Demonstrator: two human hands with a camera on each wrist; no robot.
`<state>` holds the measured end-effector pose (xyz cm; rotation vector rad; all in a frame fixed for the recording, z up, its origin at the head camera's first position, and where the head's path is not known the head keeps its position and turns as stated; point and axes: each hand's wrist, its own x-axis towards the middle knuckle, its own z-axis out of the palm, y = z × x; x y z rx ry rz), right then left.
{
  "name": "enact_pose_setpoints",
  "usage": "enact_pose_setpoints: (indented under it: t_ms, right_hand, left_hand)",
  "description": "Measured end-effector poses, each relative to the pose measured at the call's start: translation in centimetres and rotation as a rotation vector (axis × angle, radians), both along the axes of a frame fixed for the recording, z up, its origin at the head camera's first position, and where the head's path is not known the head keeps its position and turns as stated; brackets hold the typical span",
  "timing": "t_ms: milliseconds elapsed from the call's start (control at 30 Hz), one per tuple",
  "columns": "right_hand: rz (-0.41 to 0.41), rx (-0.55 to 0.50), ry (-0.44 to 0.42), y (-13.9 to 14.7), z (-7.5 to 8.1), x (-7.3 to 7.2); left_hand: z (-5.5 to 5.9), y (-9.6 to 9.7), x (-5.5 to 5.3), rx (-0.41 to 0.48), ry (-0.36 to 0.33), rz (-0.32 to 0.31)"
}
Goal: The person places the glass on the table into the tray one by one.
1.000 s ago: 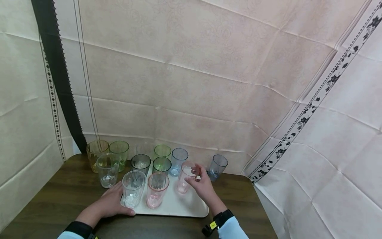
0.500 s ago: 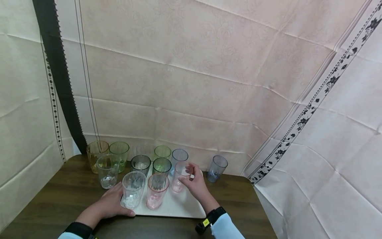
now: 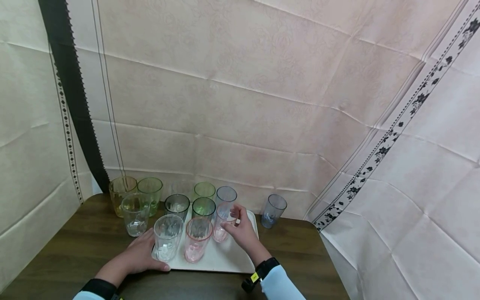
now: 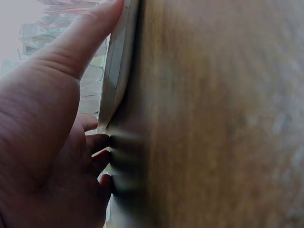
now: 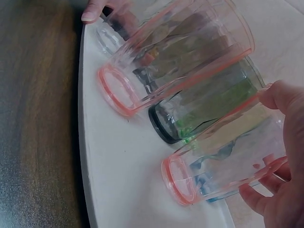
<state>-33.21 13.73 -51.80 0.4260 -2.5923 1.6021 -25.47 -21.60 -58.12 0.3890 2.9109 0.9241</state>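
Note:
My right hand (image 3: 241,231) holds a pink-tinted drinking glass (image 3: 220,234) near its rim, thumb on one side and fingers on the other. The glass stands upright over the white tray (image 3: 232,262), just in front of a blue glass (image 3: 226,193). At the tray's front left corner, my left hand (image 3: 136,256) grips the edge; its thumb (image 4: 90,33) lies along the front rim and its fingers are at the left side. Close by that hand stands a clear glass (image 3: 166,250). A second pink glass (image 5: 175,52) stands to the right of the clear one.
Behind these on the tray are a dark-rimmed glass (image 3: 177,203) and green glasses (image 3: 204,206). Off the tray's left side stand an amber glass (image 3: 121,191), a green glass (image 3: 151,191) and a clear glass (image 3: 135,216). Another blue glass (image 3: 273,212) is on the wooden table (image 3: 300,254), right of the tray.
My right hand has moved left with the pink glass, bringing it nearer the other pink glass and in front of the blue one. My left hand has stayed at the tray's corner.

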Motion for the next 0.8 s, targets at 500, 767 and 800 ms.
enact_pose_setpoints:
  t_ms: [500,767,800]
  right_hand:
    - [-0.002,-0.002,-0.012,-0.3,0.1,0.1]
    - [-0.020,0.006,-0.030,0.8,0.3,0.2]
    - [-0.030,0.008,-0.032,1.3,0.3,0.3]
  left_hand:
    - [-0.3,-0.1,-0.2,-0.015,0.025,-0.004]
    - [-0.5,-0.1,-0.4,-0.008,0.006,0.001]
    - [-0.5,-0.1,-0.4,-0.004,-0.002,0.003]
